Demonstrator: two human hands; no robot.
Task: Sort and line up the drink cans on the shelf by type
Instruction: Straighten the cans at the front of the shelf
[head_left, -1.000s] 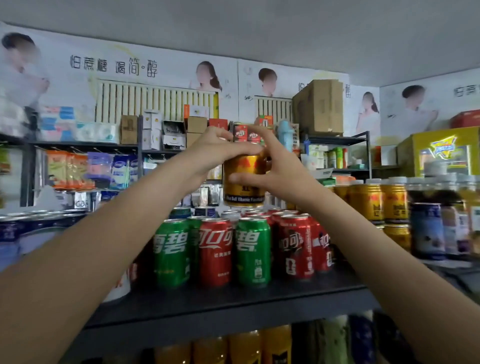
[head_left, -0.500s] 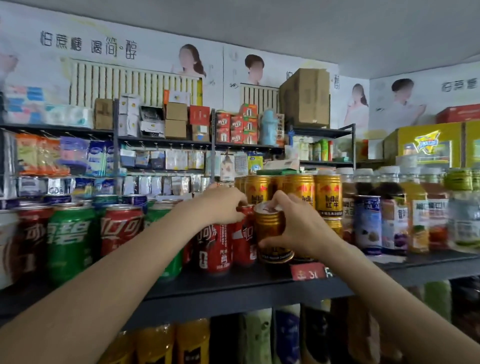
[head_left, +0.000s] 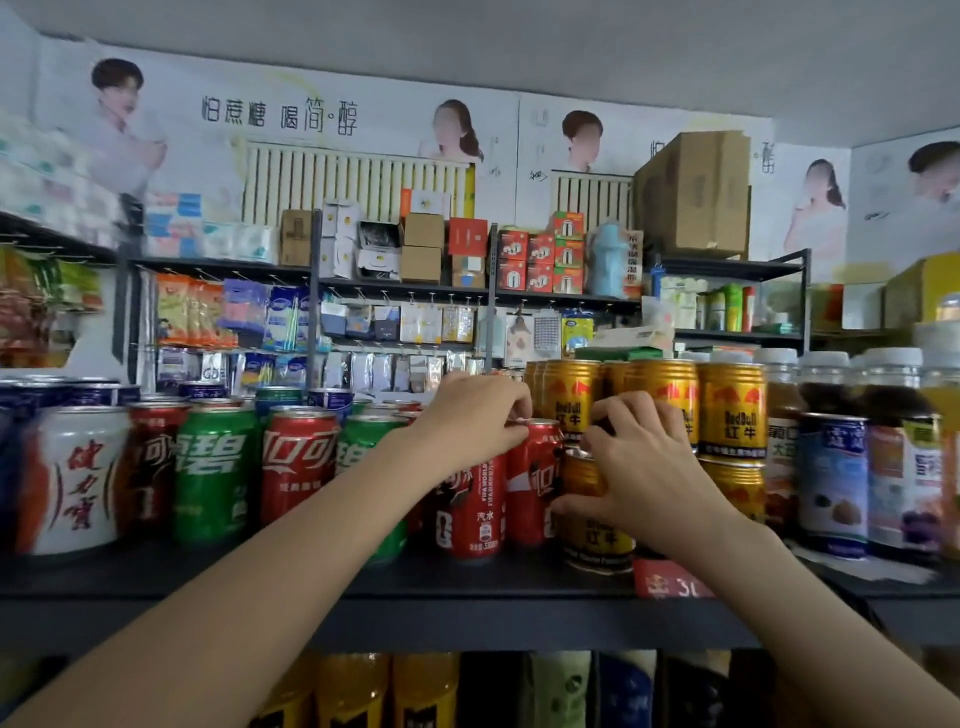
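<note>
Gold can (head_left: 597, 538) near shelf (head_left: 467, 616) edge, right hand (head_left: 641, 470) gripping it.

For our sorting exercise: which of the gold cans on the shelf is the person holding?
The front gold can, standing on the shelf edge beside the red cola cans. The right hand wraps it; the other gold cans sit untouched behind.

Gold can (head_left: 597, 540), red cans (head_left: 478, 509)
</note>
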